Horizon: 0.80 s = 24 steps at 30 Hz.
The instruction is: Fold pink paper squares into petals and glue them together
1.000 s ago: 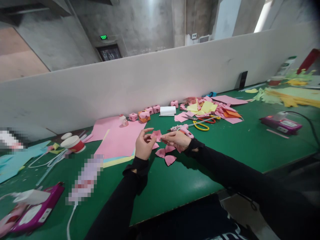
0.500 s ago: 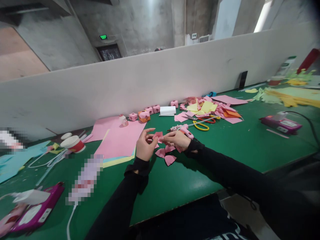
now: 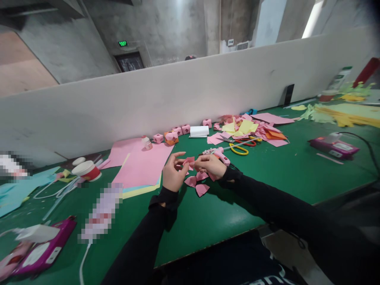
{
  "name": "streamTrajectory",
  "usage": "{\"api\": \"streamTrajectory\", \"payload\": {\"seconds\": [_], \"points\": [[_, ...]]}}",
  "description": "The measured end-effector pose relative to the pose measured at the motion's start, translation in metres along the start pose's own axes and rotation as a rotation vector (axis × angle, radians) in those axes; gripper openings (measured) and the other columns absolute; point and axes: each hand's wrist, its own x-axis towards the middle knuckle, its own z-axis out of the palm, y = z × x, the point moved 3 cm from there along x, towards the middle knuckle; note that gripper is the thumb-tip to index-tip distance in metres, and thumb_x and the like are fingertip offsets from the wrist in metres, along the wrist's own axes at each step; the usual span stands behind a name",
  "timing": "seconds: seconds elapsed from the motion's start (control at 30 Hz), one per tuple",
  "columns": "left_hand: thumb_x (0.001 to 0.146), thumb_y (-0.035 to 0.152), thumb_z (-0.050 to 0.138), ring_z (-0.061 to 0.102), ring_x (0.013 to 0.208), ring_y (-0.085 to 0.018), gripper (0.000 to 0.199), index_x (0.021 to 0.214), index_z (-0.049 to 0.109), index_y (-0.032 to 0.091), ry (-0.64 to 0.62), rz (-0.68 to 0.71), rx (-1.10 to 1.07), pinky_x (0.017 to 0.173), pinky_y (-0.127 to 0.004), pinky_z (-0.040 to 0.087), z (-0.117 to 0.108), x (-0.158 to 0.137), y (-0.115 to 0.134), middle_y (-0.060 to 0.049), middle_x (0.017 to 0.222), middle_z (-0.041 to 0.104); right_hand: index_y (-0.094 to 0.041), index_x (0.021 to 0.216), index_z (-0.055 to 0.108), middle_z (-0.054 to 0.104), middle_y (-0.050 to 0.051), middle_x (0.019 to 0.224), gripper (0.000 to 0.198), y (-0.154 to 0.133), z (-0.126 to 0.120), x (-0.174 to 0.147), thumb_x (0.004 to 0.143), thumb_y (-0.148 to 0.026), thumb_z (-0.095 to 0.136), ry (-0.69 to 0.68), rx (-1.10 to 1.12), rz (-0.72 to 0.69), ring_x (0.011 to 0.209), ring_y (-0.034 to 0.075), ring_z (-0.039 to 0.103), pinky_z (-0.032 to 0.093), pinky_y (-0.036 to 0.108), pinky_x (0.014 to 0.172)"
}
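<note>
Over the green table, my left hand (image 3: 174, 172) pinches a small folded piece of pink paper (image 3: 189, 161) between thumb and fingers. From the other side, my right hand (image 3: 211, 165) has its fingertips closed on the right edge of that same piece. Below the hands lie several folded pink paper pieces (image 3: 202, 189), partly hidden by the right hand. A pink hot glue gun (image 3: 222, 155) rests just behind my right hand, its rear part near the wrist.
Behind are scissors with yellow handles (image 3: 239, 150), a heap of paper scraps (image 3: 247, 127), pink paper cubes (image 3: 158, 138) and a white block (image 3: 199, 132). Large pink sheets (image 3: 145, 166), a small bottle (image 3: 146, 143) and a paper cup (image 3: 87, 171) are leftward. A purple power strip (image 3: 334, 148) lies right.
The pink piece has tilted and shifted slightly to the right between my fingers. Both hands have moved only a little and keep their grip.
</note>
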Motion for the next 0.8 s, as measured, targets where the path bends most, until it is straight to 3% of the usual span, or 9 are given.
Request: {"api": "streamTrajectory", "payload": {"seconds": [0.43,0.67,0.8], "points": [[0.069,0.022,0.062,0.063,0.067,-0.014,0.033,0.101,0.057,0.018,0.015,-0.007,0.015,0.06,-0.024,0.051,0.001,0.0,0.0,-0.002,0.077,0.067,-0.014,0.058,0.063,0.057,0.0,0.053,0.031,-0.003,-0.001,-0.003,0.06,-0.043,0.074,0.046,-0.165,-0.042,0.046,0.008,0.047,0.036,0.022,0.044],[0.07,0.022,0.063,0.064,0.067,-0.014,0.032,0.102,0.057,0.018,0.074,0.022,0.03,0.062,-0.025,0.051,-0.001,-0.001,0.0,-0.003,0.078,0.067,-0.016,0.071,0.069,0.066,0.003,0.062,0.033,-0.016,0.0,-0.009,0.064,-0.048,0.072,0.145,-0.488,-0.291,0.052,0.012,0.054,0.042,0.024,0.05],[0.071,0.022,0.063,0.064,0.065,-0.013,0.032,0.102,0.058,0.018,0.098,0.076,0.08,0.062,-0.024,0.05,-0.001,-0.003,0.002,-0.003,0.08,0.069,-0.015,0.074,0.066,0.066,0.004,0.065,0.031,-0.013,0.001,-0.008,0.067,-0.045,0.07,0.113,-0.429,-0.227,0.05,0.012,0.055,0.041,0.023,0.046]]}}
